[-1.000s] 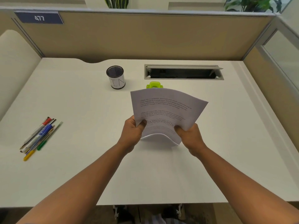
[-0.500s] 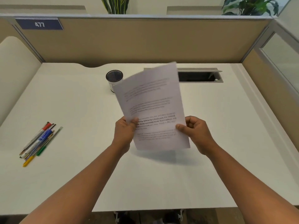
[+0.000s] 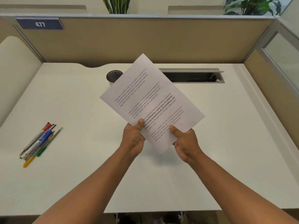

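Observation:
A white printed sheet of paper (image 3: 150,101) is held up above the white desk (image 3: 72,110), turned so its text runs diagonally. My left hand (image 3: 133,138) pinches its lower left edge, thumb on the printed face. My right hand (image 3: 186,143) pinches the lower right edge the same way. The fingers of both hands are hidden behind the sheet. The paper's top corner covers part of a black mesh pen cup (image 3: 113,75) at the back of the desk.
A bunch of pens and markers (image 3: 38,141) lies on the desk's left side. An open cable slot (image 3: 192,76) sits at the back right. Tan partition walls (image 3: 145,39) enclose the desk on three sides. The desk's front edge runs below my forearms.
The sheet has been lifted flat and rotated clockwise, from curved over the desk to a diagonal. A green clip seen behind it earlier is now hidden. Both hands kept their hold.

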Demonstrator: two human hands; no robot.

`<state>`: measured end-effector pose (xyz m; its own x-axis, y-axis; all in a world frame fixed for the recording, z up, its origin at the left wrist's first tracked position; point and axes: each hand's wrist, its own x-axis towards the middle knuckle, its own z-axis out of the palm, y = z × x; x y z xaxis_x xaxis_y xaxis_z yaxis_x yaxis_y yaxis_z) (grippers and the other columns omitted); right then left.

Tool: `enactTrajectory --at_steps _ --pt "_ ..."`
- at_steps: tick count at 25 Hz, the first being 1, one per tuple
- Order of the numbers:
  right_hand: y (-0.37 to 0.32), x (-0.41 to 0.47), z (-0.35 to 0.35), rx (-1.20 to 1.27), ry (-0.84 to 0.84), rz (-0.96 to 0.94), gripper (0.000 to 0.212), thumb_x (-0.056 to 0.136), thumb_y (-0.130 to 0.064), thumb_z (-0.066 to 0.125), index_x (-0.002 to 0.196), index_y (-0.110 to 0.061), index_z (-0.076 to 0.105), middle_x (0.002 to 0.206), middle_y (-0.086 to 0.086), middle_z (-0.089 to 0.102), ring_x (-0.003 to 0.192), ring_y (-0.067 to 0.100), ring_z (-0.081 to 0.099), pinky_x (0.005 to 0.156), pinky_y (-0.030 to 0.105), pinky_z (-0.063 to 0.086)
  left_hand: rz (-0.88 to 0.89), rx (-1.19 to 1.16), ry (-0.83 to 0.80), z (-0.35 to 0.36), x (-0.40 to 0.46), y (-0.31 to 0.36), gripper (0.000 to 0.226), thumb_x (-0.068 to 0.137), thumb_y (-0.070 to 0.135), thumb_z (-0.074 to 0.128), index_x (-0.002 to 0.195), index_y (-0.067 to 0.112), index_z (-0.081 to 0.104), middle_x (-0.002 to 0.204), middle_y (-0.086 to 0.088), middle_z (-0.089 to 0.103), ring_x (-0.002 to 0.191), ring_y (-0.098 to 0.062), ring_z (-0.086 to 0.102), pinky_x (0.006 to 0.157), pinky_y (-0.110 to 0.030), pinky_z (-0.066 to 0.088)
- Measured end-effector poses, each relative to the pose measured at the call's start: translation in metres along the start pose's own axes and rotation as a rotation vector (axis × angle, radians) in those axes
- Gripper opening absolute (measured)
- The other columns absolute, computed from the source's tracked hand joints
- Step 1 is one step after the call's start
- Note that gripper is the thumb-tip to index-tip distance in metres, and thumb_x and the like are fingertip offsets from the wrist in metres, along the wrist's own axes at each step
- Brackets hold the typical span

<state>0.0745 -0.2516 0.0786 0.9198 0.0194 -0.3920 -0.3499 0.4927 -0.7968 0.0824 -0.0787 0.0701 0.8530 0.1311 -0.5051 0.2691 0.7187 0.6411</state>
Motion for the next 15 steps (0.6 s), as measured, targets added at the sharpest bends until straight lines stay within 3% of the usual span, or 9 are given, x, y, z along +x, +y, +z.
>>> enactTrajectory --at_steps 4,7,11,13,15 --pt "-0.01 0.009 -0.011 -0.189 0.042 -0.065 0.028 0.094 0.004 0.063 0.113 -0.017 0.068 0.117 0.004 0.075 0.112 0.027 0.07 0.096 0.047 0.056 -0.012 0.043 0.045 -0.01 0.007 0.003 0.037 0.099 0.001 0.057 0.132 0.016 0.058 0.124 -0.009 0.073 0.111 -0.027 0.07 0.086 -0.041 0.059" --pt "-0.032 0.014 -0.023 -0.331 0.005 -0.097 0.026 0.094 0.003 0.063 0.113 -0.014 0.069 0.116 0.006 0.076 0.11 0.027 0.071 0.095 0.045 0.056 0.049 0.138 0.133 -0.03 0.015 0.019 0.06 0.097 -0.003 0.059 0.148 0.02 0.037 0.124 -0.011 0.068 0.106 -0.022 0.067 0.084 -0.035 0.057" --pt "-0.058 0.02 -0.037 -0.59 -0.099 -0.111 0.025 0.095 -0.003 0.065 0.116 -0.016 0.069 0.113 0.003 0.076 0.104 0.022 0.073 0.088 0.037 0.06 0.218 0.636 0.192 -0.052 0.018 0.045 0.1 0.09 0.01 0.075 0.158 0.032 0.005 0.159 -0.007 0.032 0.138 -0.019 0.039 0.106 -0.04 0.038" --pt "-0.066 0.022 -0.04 -0.676 -0.166 -0.093 0.025 0.096 -0.005 0.065 0.117 -0.018 0.068 0.113 0.002 0.076 0.102 0.019 0.073 0.085 0.033 0.061 0.279 0.694 0.13 -0.053 0.023 0.061 0.102 0.085 0.014 0.08 0.158 0.03 0.01 0.161 -0.006 0.035 0.146 -0.02 0.034 0.112 -0.045 0.036" --pt "-0.07 0.023 -0.041 -0.709 -0.21 -0.082 0.025 0.096 -0.006 0.064 0.113 -0.023 0.068 0.113 0.0 0.076 0.101 0.016 0.073 0.081 0.029 0.06 0.281 0.684 0.006 -0.052 0.029 0.074 0.08 0.084 0.009 0.079 0.15 0.019 0.034 0.142 -0.006 0.061 0.132 -0.021 0.057 0.108 -0.05 0.047"
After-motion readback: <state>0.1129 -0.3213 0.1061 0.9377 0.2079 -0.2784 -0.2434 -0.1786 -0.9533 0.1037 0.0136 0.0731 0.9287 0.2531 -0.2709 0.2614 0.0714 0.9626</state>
